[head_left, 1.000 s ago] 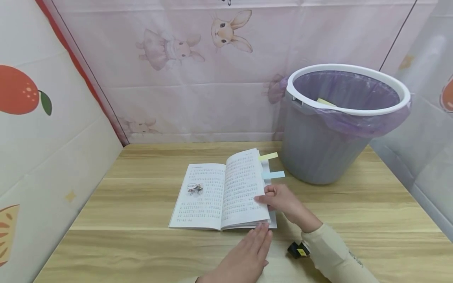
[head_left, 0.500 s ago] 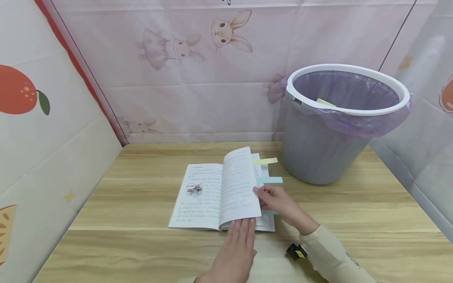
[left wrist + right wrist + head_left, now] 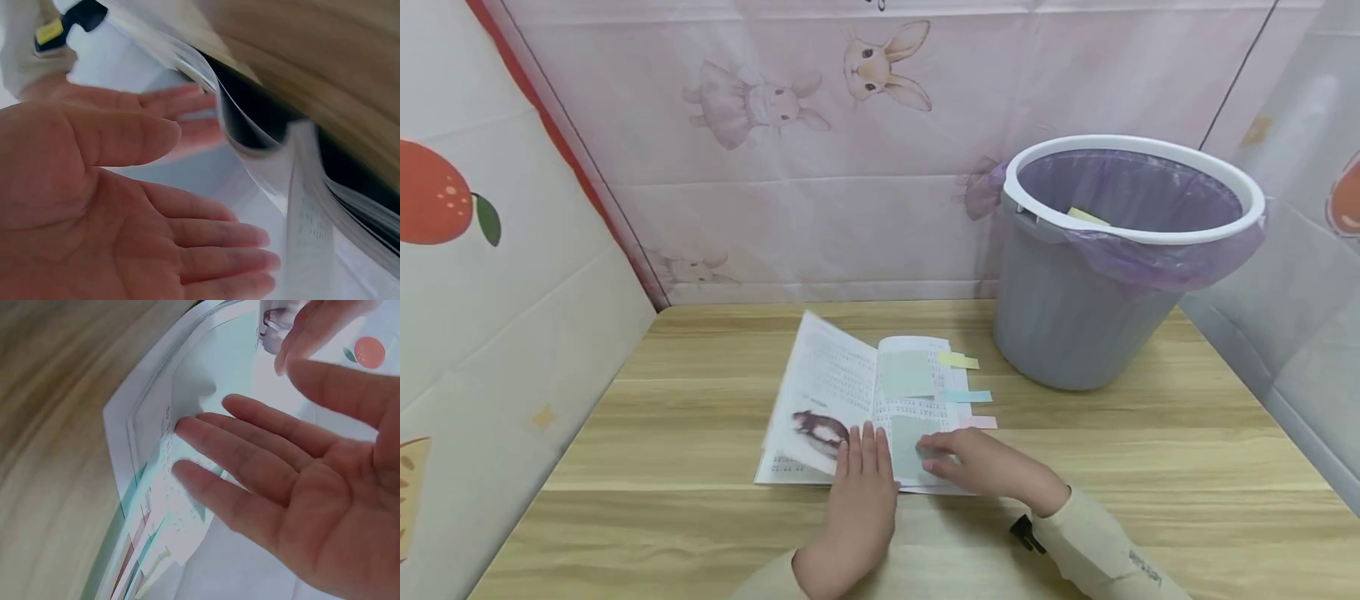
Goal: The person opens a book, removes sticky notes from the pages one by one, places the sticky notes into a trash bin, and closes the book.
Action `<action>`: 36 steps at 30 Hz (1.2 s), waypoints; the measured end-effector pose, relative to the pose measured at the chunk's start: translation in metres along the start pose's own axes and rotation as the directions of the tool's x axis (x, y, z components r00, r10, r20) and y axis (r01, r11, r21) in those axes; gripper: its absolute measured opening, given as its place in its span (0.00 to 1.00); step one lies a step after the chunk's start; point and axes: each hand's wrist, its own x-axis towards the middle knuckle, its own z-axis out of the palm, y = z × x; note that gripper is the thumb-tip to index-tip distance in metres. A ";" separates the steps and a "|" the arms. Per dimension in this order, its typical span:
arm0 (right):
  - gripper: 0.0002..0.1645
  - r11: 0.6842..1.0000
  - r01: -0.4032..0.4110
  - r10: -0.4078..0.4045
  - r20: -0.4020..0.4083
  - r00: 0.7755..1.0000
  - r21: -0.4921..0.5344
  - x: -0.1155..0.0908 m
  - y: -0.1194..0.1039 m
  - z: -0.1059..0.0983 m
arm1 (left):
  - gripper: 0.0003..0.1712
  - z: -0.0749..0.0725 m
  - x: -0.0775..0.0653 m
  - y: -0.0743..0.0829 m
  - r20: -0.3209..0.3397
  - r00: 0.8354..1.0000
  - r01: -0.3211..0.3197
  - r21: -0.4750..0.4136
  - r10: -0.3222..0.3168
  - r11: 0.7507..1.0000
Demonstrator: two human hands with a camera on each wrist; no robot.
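Note:
An open book (image 3: pixel 827 383) lies on the wooden table, one left leaf tilted up and showing a dark animal picture. Two pale green sticky notes, an upper one (image 3: pixel 907 373) and a lower one (image 3: pixel 906 458), sit on the right page. Yellow (image 3: pixel 958 361), blue (image 3: pixel 967 397) and pink (image 3: pixel 980 422) page tabs stick out at the right edge. My left hand (image 3: pixel 861 508) has straight fingers against the turned leaf near the spine. My right hand (image 3: pixel 985 462) has its fingertips over the lower note; in the right wrist view its fingers (image 3: pixel 244 450) are extended and relaxed, gripping nothing.
A grey trash bin (image 3: pixel 1075 308) with a white rim and purple liner stands at the back right, a yellow piece (image 3: pixel 1086 217) inside it. A printed rabbit curtain (image 3: pixel 775 208) hangs behind the table (image 3: pixel 662 533).
A leaf has turned from right to left, uncovering the green notes and pink tab. My left hand has moved left with it; my right hand has let go of the pages and moved slightly lower.

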 end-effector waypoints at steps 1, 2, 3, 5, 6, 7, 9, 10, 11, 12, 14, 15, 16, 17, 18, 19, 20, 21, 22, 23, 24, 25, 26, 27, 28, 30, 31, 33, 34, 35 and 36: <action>0.23 1.000 -0.001 0.001 0.015 1.000 -0.016 0.000 -0.002 0.000 | 0.38 0.001 0.002 -0.003 0.015 1.000 0.011 -0.007 -0.011 1.000; 0.24 1.000 -0.003 0.004 0.026 1.000 -0.028 0.000 -0.003 0.000 | 0.38 0.002 0.004 -0.005 0.033 0.999 0.025 -0.020 -0.024 0.999; 0.24 0.999 -0.001 0.002 0.034 0.999 -0.039 0.000 -0.004 0.000 | 0.37 0.004 0.006 -0.007 0.046 0.998 0.043 -0.038 -0.041 0.998; 0.24 0.998 0.006 -0.004 0.046 0.999 -0.055 0.000 -0.005 0.000 | 0.36 0.006 0.010 -0.011 0.079 0.994 0.084 -0.088 -0.077 0.993; 0.24 0.998 0.010 -0.007 0.052 0.999 -0.061 0.000 -0.005 -0.001 | 0.35 0.007 0.011 -0.013 0.097 0.991 0.104 -0.114 -0.093 0.988; 0.24 0.998 0.016 -0.013 0.055 0.998 -0.065 0.001 -0.005 -0.001 | 0.34 0.007 0.012 -0.015 0.106 0.989 0.121 -0.137 -0.107 0.983; 0.24 0.997 0.022 -0.017 0.062 0.998 -0.074 0.001 -0.005 -0.001 | 0.34 0.008 0.015 -0.018 0.123 0.985 0.143 -0.171 -0.123 0.975; 0.24 0.997 0.025 -0.020 0.064 0.998 -0.080 0.002 -0.005 -0.001 | 0.34 0.007 0.015 -0.019 0.128 0.984 0.148 -0.181 -0.126 0.972; 0.23 0.996 0.026 -0.021 0.066 0.998 -0.084 0.002 -0.005 -0.001 | 0.34 0.007 0.015 -0.020 0.125 0.984 0.147 -0.187 -0.125 0.971; 0.23 0.996 0.030 -0.024 0.068 0.997 -0.089 0.003 -0.005 -0.001 | 0.33 0.008 0.015 -0.022 0.116 0.986 0.140 -0.179 -0.120 0.974; 0.22 0.995 0.036 -0.030 0.071 0.997 -0.094 0.004 -0.005 -0.001 | 0.32 0.008 0.015 -0.024 0.094 0.990 0.123 -0.164 -0.108 0.979; 0.22 0.994 0.043 -0.036 0.072 0.997 -0.096 0.004 -0.005 -0.001 | 0.31 0.008 0.015 -0.025 0.073 0.992 0.111 -0.149 -0.101 0.983; 0.21 0.994 0.048 -0.041 0.073 0.997 -0.096 0.004 -0.005 -0.001 | 0.31 0.009 0.015 -0.026 0.056 0.994 0.104 -0.137 -0.098 0.985; 0.21 0.994 0.050 -0.043 0.075 0.996 -0.095 0.004 -0.005 -0.002 | 0.30 0.009 0.015 -0.027 0.039 0.995 0.099 -0.128 -0.094 0.987; 0.21 0.995 0.049 -0.042 0.078 0.996 -0.088 0.005 -0.005 -0.003 | 0.29 0.009 0.014 -0.028 0.027 0.995 0.094 -0.120 -0.091 0.988; 0.21 0.996 0.046 -0.040 0.078 0.996 -0.081 0.005 -0.006 -0.004 | 0.29 0.008 0.015 -0.028 0.025 0.995 0.094 -0.128 -0.092 0.987; 0.20 0.996 0.046 -0.041 0.075 0.996 -0.074 0.005 -0.006 -0.006 | 0.29 0.008 0.015 -0.029 0.022 0.996 0.093 -0.129 -0.091 0.987; 0.20 0.997 0.043 -0.038 0.073 0.997 -0.069 0.005 -0.006 -0.009 | 0.29 0.008 0.015 -0.029 0.020 0.996 0.093 -0.129 -0.091 0.987; 0.20 0.997 0.031 -0.027 0.068 0.997 -0.064 0.006 -0.006 -0.011 | 0.29 0.008 0.016 -0.029 0.025 0.995 0.097 -0.134 -0.094 0.986; 0.20 0.997 0.026 -0.022 0.058 0.998 -0.067 0.006 -0.006 -0.015 | 0.29 0.008 0.016 -0.029 0.023 0.995 0.098 -0.135 -0.095 0.986; 0.19 0.997 0.024 -0.021 0.040 0.999 -0.071 0.007 -0.006 -0.018 | 0.29 0.009 0.016 -0.029 0.024 0.995 0.101 -0.138 -0.099 0.985; 0.18 0.996 0.029 -0.028 0.013 1.000 -0.083 0.008 -0.007 -0.022 | 0.29 0.009 0.017 -0.029 0.020 0.995 0.103 -0.139 -0.102 0.985; 0.17 0.994 0.037 -0.039 -0.019 0.999 -0.101 0.010 -0.008 -0.025 | 0.30 0.010 0.017 -0.029 0.015 0.994 0.105 -0.130 -0.104 0.986; 0.16 0.992 0.032 -0.039 -0.054 0.998 -0.124 0.013 -0.010 -0.027 | 0.30 0.010 0.017 -0.029 0.011 0.994 0.107 -0.127 -0.107 0.986; 0.14 0.987 0.029 -0.045 -0.100 0.994 -0.158 0.016 -0.012 -0.029 | 0.30 0.011 0.017 -0.029 0.009 0.994 0.110 -0.121 -0.109 0.987; 0.12 0.966 0.009 -0.062 -0.199 0.978 -0.258 0.025 -0.016 -0.031 | 0.30 0.010 0.017 -0.028 0.016 0.993 0.116 -0.120 -0.115 0.986; 0.11 0.946 -0.006 -0.076 -0.241 0.967 -0.323 0.030 -0.018 -0.031 | 0.30 0.010 0.017 -0.028 0.016 0.993 0.115 -0.114 -0.114 0.987; 0.11 0.889 -0.070 -0.080 -0.304 0.949 -0.452 0.040 -0.020 -0.029 | 0.30 0.011 0.017 -0.026 0.011 0.993 0.115 -0.105 -0.114 0.988; 0.11 0.855 -0.098 -0.087 -0.326 0.941 -0.510 0.045 -0.021 -0.027 | 0.30 0.011 0.017 -0.025 0.009 0.993 0.115 -0.102 -0.115 0.988; 0.11 0.822 -0.122 -0.090 -0.338 0.937 -0.556 0.049 -0.021 -0.026 | 0.30 0.011 0.017 -0.024 0.005 0.993 0.117 -0.101 -0.118 0.988; 0.12 0.795 -0.138 -0.093 -0.344 0.934 -0.591 0.054 -0.021 -0.024 | 0.31 0.012 0.017 -0.022 -0.001 0.993 0.117 -0.098 -0.118 0.988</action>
